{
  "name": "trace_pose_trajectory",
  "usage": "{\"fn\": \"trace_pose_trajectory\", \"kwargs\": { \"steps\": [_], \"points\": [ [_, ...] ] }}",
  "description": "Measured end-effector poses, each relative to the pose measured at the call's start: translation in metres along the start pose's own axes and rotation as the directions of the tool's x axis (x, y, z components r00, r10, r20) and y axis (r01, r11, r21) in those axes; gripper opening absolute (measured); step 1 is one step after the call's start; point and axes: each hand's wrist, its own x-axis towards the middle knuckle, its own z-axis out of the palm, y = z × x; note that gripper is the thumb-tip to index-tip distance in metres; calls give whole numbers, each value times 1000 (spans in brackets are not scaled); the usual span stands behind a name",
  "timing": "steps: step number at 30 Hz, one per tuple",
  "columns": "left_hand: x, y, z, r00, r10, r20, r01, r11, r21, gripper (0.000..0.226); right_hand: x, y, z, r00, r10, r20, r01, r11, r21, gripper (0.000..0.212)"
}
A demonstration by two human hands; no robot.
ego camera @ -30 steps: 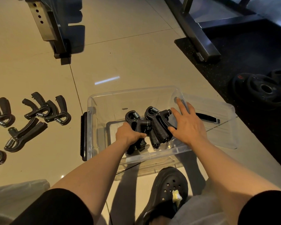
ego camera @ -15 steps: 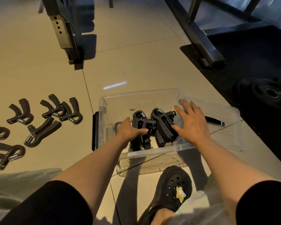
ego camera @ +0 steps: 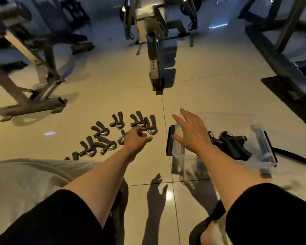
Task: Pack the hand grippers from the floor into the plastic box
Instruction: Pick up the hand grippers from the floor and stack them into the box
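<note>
Glossy beige tile floor [ego camera: 210, 89], grout lines crossing just ahead of the hands. Open tile lies between the hands and the gym machine frames: a slanted bench frame [ego camera: 34, 80] toward the far left, an upright post base [ego camera: 155, 68] at far centre, a dark frame foot [ego camera: 279, 64] toward the far right.

Plastic box [ego camera: 180, 152]: clear, thin-walled, rectangular, black latch on its left end; it sits on the floor at right. Inside it, packed grippers [ego camera: 231, 144], black, matte, with bright coil springs, clustered near the middle.

Loose hand grippers [ego camera: 102, 138]: black curved handles, chrome springs, scattered on the tile just left of the box, roughly in two rows; count uncertain owing to blur.

Left hand [ego camera: 136, 138] over the right end of the scatter, fingers curled narrow, thumb and forefinger close together; whether they touch a gripper I cannot tell. Right hand [ego camera: 191, 129] above the box's left end, fingers spread wide, holding nothing.

Black sleeves on both arms; hand shadows on the near tile.
</note>
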Motion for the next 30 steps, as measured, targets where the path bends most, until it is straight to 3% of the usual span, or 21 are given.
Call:
{"fn": "trace_pose_trajectory", "kwargs": {
  "steps": [4,10,16,20,24,26,30],
  "points": [
    [-29,-35,-57,990,-101,-96,95,993,-63,36,5,-62,9,995,-99,22,98,994,48,67],
    [-64,-119,-129,949,-240,-206,229,971,-74,45,11,-134,73,952,-205,228,200,979,43,60],
    [-83,-227,-193,798,-415,-438,381,909,-168,46,25,-226,159,840,-375,392,371,924,87,58],
    [-69,-281,-220,733,-484,-478,426,874,-232,50,39,-283,213,751,-496,436,486,862,146,56],
    [-41,-323,-229,657,-571,-492,492,820,-293,53,62,-331,259,708,-556,435,531,825,191,54],
    [-19,-338,-229,660,-558,-503,500,826,-260,53,77,-349,277,702,-574,420,540,815,210,52],
    [29,-355,-231,746,-433,-505,461,884,-78,55,106,-370,307,736,-551,394,504,834,225,49]
  ]
}}
